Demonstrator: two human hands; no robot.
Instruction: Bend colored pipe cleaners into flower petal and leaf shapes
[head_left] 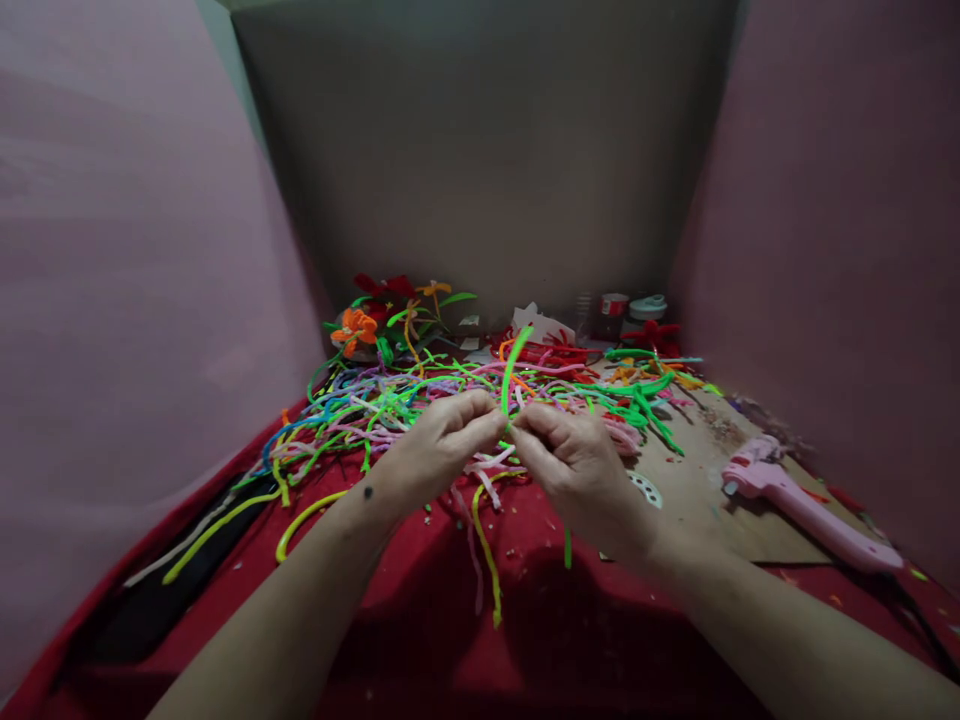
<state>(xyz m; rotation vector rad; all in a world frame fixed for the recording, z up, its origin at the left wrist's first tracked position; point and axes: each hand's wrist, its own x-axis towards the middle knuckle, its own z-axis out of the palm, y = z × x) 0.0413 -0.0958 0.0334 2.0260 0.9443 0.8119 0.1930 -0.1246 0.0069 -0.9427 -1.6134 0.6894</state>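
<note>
My left hand and my right hand meet in the middle, both pinched on one bright green pipe cleaner. Its free end curves up above my fingers; a short green tail hangs below my right hand. Under and behind my hands lies a tangled heap of coloured pipe cleaners, green, pink, blue, orange and yellow. A yellow strand trails toward me over the red cloth.
A pink glue gun lies at the right on a brown cardboard sheet. Finished pipe-cleaner flowers stand at the back left. Small jars sit at the back by the cardboard wall. Pink panels close both sides.
</note>
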